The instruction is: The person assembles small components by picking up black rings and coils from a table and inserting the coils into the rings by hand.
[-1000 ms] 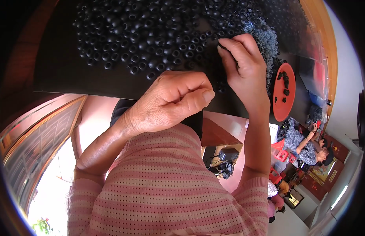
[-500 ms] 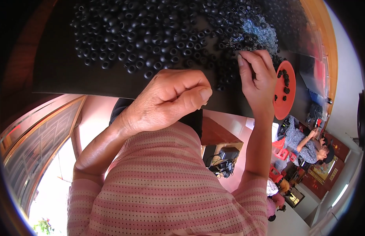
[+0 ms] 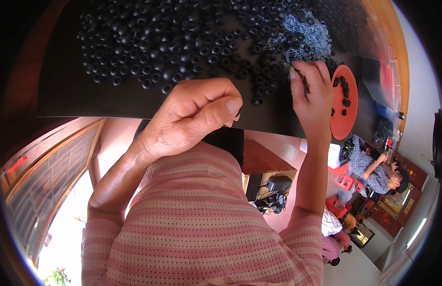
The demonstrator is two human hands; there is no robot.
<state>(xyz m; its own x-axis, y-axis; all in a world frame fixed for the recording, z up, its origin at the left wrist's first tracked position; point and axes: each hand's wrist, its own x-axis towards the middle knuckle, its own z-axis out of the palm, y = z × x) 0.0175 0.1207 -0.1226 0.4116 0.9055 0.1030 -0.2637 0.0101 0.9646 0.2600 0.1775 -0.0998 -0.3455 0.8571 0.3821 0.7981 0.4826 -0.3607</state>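
My left hand (image 3: 195,109) is closed above the near edge of the dark table, thumb pressed against curled fingers. A small black piece (image 3: 238,113) peeks out below the thumb tip; its kind is unclear. Further right, my right hand (image 3: 314,93) is closed in a pinch at the near side of a heap of small silvery-blue coil springs (image 3: 306,37). Whatever its fingertips hold, if anything, is too small or hidden to make out. Beyond my left hand spreads a wide heap of round black hollow caps (image 3: 154,45).
Right of my right hand, an orange-red oval plate (image 3: 344,125) holds several small black pieces (image 3: 346,93). A clear plastic sheet stands along the table's right side. Below the table is an open box (image 3: 273,167) with cables. Other people (image 3: 373,167) sit further right.
The whole view has shifted slightly, moving the heaps left and up in the picture. A dark bit now shows under my left thumb. My right hand keeps its pinch beside the springs.
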